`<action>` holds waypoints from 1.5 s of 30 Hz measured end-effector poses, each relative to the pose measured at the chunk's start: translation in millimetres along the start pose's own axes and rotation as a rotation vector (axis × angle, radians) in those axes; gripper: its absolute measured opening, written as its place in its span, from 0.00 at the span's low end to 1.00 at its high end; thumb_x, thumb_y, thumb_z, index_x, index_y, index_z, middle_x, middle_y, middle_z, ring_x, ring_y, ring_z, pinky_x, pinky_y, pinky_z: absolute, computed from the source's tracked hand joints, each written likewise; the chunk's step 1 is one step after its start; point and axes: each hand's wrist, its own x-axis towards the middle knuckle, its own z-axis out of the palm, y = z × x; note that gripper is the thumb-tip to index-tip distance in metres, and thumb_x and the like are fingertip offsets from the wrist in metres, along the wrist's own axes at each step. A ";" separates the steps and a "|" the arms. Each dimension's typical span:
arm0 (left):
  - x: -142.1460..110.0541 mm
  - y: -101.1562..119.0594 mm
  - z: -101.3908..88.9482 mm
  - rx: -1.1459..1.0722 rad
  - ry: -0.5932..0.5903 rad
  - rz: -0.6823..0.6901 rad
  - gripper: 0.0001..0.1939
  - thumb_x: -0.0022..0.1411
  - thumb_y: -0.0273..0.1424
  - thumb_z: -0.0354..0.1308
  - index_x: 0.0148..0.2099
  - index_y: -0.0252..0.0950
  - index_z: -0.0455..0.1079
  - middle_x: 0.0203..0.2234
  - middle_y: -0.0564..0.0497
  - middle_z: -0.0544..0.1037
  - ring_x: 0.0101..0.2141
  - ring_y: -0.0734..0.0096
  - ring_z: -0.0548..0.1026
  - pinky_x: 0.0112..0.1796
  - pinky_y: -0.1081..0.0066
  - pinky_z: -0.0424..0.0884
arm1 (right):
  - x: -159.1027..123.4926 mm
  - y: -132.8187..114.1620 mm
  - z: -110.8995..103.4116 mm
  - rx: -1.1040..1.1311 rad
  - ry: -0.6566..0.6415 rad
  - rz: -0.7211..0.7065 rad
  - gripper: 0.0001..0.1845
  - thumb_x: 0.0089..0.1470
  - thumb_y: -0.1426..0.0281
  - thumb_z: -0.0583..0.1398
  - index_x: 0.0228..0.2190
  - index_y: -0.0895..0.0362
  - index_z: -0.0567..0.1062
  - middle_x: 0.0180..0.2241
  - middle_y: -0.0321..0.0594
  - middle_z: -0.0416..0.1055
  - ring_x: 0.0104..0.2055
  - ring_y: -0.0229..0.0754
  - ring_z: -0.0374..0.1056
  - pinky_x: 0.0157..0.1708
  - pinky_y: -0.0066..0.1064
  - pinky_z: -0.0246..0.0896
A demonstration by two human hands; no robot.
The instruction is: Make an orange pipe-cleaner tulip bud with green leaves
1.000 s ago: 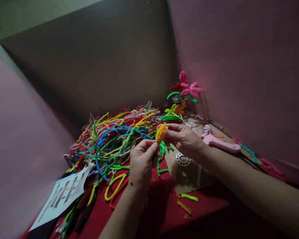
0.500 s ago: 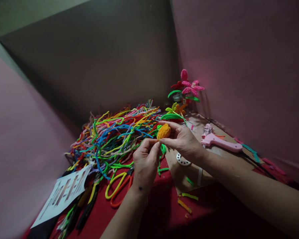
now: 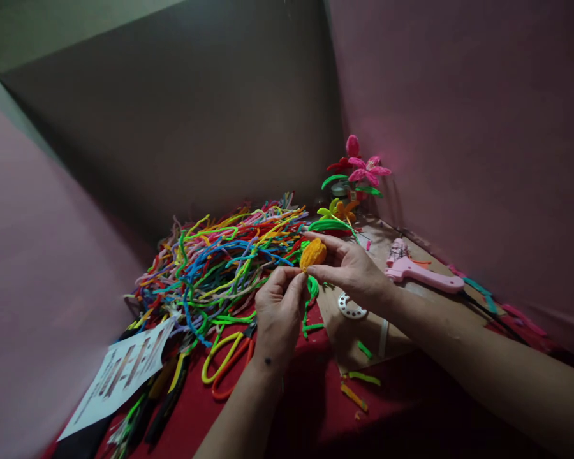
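Note:
A fuzzy orange-yellow flower bud [image 3: 313, 255], seemingly made of pipe cleaners, is held up between my two hands. My left hand [image 3: 281, 306] is closed, its thumb and forefinger pinching the bud's lower end. On the other side, my right hand [image 3: 351, 268] grips the bud with thumb and fingers, partly behind it. Green pipe cleaners [image 3: 312, 290] lie just below and behind my fingers. To the left spreads a big heap of multicoloured pipe cleaners [image 3: 224, 261].
Scissors [image 3: 227, 360] with yellow and orange handles lie by my left wrist. A pink glue gun [image 3: 423, 274] rests on a board [image 3: 402, 347] with a white ring [image 3: 351, 306]. Pipe-cleaner flowers [image 3: 366, 169] stand behind. A printed sheet [image 3: 117, 376] and pliers [image 3: 169, 401] are at left.
Hardly anything differs. Both hands keep the same hold on the orange-yellow bud, which has shifted very slightly left.

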 end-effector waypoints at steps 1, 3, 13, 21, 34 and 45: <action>0.5 -1.8 -0.6 0.017 0.004 0.017 0.07 0.55 0.33 0.57 0.30 0.34 0.67 0.15 0.58 0.65 0.14 0.83 0.57 0.16 0.80 0.54 | 0.1 0.4 0.0 0.000 -0.004 -0.009 0.32 0.39 0.75 0.64 0.50 0.58 0.67 0.31 0.35 0.70 0.32 0.35 0.65 0.35 0.30 0.62; 0.9 -5.5 -1.9 0.078 0.017 0.066 0.07 0.55 0.34 0.57 0.30 0.35 0.68 0.16 0.58 0.65 0.15 0.82 0.58 0.18 0.79 0.55 | 0.3 1.4 -0.1 0.002 -0.001 -0.026 0.31 0.40 0.75 0.64 0.49 0.58 0.68 0.31 0.35 0.70 0.32 0.35 0.65 0.34 0.29 0.61; -2.1 -9.0 -3.4 0.352 0.032 0.362 0.05 0.57 0.30 0.54 0.30 0.38 0.70 0.20 0.55 0.68 0.22 0.77 0.64 0.27 0.77 0.60 | 1.3 0.8 -3.7 -0.036 -0.009 -0.043 0.23 0.43 0.72 0.63 0.45 0.57 0.72 0.29 0.34 0.69 0.28 0.33 0.62 0.30 0.29 0.60; 3.2 -1.1 -8.1 0.138 0.005 0.138 0.06 0.56 0.33 0.55 0.33 0.36 0.68 0.18 0.58 0.63 0.17 0.82 0.57 0.18 0.79 0.54 | 6.3 -7.4 -10.2 -0.070 -0.037 -0.024 0.24 0.48 0.66 0.61 0.48 0.59 0.68 0.32 0.38 0.69 0.27 0.34 0.62 0.25 0.28 0.59; 20.5 -5.3 -16.4 -0.460 -0.069 -0.187 0.09 0.50 0.31 0.60 0.32 0.36 0.61 0.15 0.62 0.63 0.10 0.88 0.54 0.12 0.85 0.48 | -39.7 -0.1 -50.1 -1.383 -0.408 -0.041 0.15 0.45 0.73 0.61 0.39 0.55 0.74 0.37 0.46 0.69 0.40 0.47 0.63 0.39 0.37 0.57; 18.9 -2.6 -19.4 -0.561 -0.098 -0.202 0.10 0.51 0.30 0.60 0.31 0.35 0.61 0.18 0.60 0.65 0.12 0.88 0.56 0.13 0.84 0.52 | -14.9 -20.0 -36.5 -0.367 -0.242 0.148 0.25 0.43 0.72 0.63 0.46 0.56 0.69 0.39 0.42 0.70 0.41 0.43 0.66 0.38 0.36 0.61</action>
